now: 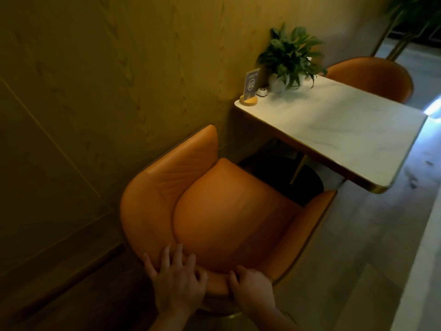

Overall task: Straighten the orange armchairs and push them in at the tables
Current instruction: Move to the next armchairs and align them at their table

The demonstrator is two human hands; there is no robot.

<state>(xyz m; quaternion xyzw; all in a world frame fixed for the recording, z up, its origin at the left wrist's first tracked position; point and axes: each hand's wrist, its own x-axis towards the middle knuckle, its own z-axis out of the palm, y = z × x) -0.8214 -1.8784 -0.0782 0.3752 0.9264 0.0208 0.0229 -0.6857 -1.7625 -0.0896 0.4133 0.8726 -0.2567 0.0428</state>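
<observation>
One legible marking: "A12", pale characters inside a ring, on the dark blue table-number card point(252, 82). The card stands upright in a round wooden base point(248, 101) on the wall-side corner of the white marble-look desk point(334, 132). Smaller print above and below the ring is too blurred to read.

Left hand point(177, 280): near 6 o'clock in the view, back of the hand up, fingers spread and curled over the back rim of the armchair point(226, 211), thumb splayed toward 10 o'clock.
Right hand point(250, 287): at 3 o'clock of the left hand, apart from it, fingers curled over the same rim.
Left forearm point(164, 318): bare, entering from 6 o'clock.
Right forearm point(276, 318): bare, entering from 5 o'clock.
</observation>
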